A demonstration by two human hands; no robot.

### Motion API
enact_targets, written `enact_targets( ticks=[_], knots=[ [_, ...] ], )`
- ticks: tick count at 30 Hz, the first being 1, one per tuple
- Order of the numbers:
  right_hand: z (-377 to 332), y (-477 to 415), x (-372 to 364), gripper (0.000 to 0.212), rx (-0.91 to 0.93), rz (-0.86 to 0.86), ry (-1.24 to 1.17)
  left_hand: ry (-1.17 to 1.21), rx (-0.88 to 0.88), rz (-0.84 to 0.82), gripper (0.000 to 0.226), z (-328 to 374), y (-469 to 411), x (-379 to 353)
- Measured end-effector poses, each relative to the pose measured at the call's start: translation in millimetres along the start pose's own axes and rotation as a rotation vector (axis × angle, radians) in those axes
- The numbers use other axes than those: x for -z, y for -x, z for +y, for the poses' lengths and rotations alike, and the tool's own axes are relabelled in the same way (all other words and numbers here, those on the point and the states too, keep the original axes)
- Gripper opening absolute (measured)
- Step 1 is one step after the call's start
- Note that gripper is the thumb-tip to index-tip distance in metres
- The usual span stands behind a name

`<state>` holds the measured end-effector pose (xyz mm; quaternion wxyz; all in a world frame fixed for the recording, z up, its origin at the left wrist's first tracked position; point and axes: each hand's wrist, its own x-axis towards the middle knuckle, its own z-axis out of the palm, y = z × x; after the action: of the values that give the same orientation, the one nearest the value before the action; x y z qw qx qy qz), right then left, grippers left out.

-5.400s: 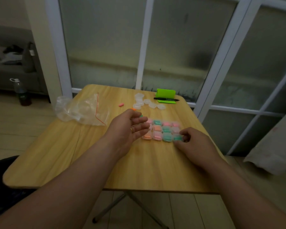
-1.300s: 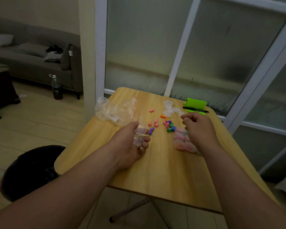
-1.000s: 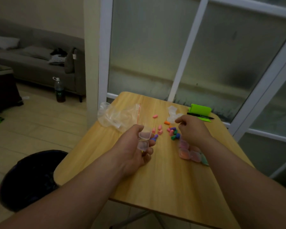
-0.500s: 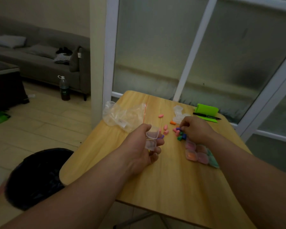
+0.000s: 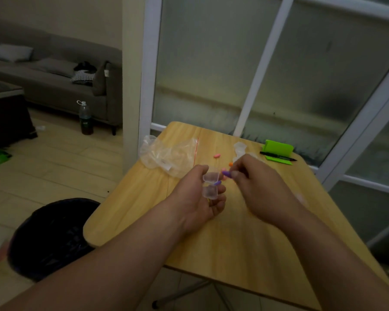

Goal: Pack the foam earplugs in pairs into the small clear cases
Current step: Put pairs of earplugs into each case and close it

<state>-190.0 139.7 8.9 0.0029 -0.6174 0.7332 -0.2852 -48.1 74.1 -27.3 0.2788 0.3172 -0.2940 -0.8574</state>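
Case (image 5: 210, 184) hinged open in the left hand (image 5: 194, 198), fingers (image 5: 220, 198) curled round it, both halves looking empty. One purple earplug (image 5: 226, 173) is pinched at the right hand's (image 5: 256, 187) fingertips, right by the upper half's rim, not inside. A second purple plug (image 5: 217, 182) peeks out beside the hinge; in the case or behind it, can't tell. Out on the bench (image 5: 222, 243): one pink earplug (image 5: 217, 155), one orange earplug (image 5: 231, 164) beside the right hand, and a small heap of spare cases (image 5: 239, 148), too blurred to count. One crumpled bag (image 5: 166, 153), contents unclear. One green holder (image 5: 278, 147), one pen (image 5: 277, 155) lying across its front.
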Motion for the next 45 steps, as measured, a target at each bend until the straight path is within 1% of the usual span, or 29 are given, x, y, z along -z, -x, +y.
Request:
enact_targets(
  ticks=[2,3,5,8,12,15,17,19,21,23,25,26,29,32,35,38,42,45],
  knots=[
    [-15.1,14.5,-9.2,0.012,0.048,-0.031,0.061,0.023,-0.009,-0.029,0.048,-3.0,-2.0,0.5],
    [-19.0,18.3,-13.5,0.014,0.074,-0.039,0.101,0.034,-0.013,-0.039,0.047,-4.2,-3.5,0.6],
    [-20.8,22.3,-18.4,0.016,0.119,-0.038,0.171,0.031,-0.011,-0.06,0.036,-5.1,-2.2,-1.0],
    [-19.0,25.0,-20.6,0.012,0.133,-0.037,0.222,-0.009,-0.012,-0.076,0.036,-5.4,1.1,-3.0],
    [-19.3,24.2,-22.1,0.014,0.145,-0.062,0.251,0.0,-0.017,-0.07,0.039,-4.0,0.5,-2.4],
    [-15.6,21.5,-24.9,0.009,0.131,-0.06,0.17,0.039,-0.028,-0.065,0.047,-3.1,-3.8,2.6],
    [-6.9,15.0,-24.9,0.009,0.11,0.004,0.057,0.018,-0.036,-0.052,0.047,-2.2,-4.0,5.0],
    [8.1,3.0,-22.3,0.012,0.042,0.101,-0.046,-0.002,-0.051,-0.005,0.052,-0.1,-3.5,6.2],
    [26.6,-7.6,-20.5,0.014,-0.067,0.153,-0.087,-0.009,-0.064,0.05,0.052,1.7,-2.7,7.1],
    [41.5,-12.6,-26.3,0.013,-0.146,0.128,-0.053,0.001,-0.07,0.093,0.055,4.0,-2.0,10.0],
    [48.4,-13.7,-37.0,0.012,-0.161,0.069,-0.006,0.014,-0.075,0.117,0.057,5.3,-3.2,13.8],
    [47.7,-14.1,-42.2,0.013,-0.15,0.038,0.02,0.016,-0.074,0.127,0.058,5.8,-3.4,15.2],
    [40.7,-19.4,-54.1,0.028,-0.087,-0.035,0.114,0.023,-0.073,0.135,0.059,6.6,-1.5,15.4],
    [36.4,-25.9,-63.7,0.031,-0.055,-0.065,0.198,0.026,-0.075,0.123,0.059,6.8,0.6,16.3],
    [38.8,-31.3,-70.5,0.025,-0.083,-0.04,0.216,0.024,-0.075,0.119,0.054,8.3,2.1,17.6],
    [39.7,-34.8,-72.7,0.016,-0.091,-0.006,0.175,0.01,-0.07,0.116,0.055,9.5,3.4,18.9],
    [36.3,-34.7,-66.3,0.013,-0.092,0.042,0.148,-0.011,-0.078,0.12,0.057,9.3,2.3,19.4],
    [35.3,-29.2,-57.9,0.01,-0.132,0.062,0.11,-0.03,-0.079,0.118,0.057,7.8,3.4,16.0]
  ],
)
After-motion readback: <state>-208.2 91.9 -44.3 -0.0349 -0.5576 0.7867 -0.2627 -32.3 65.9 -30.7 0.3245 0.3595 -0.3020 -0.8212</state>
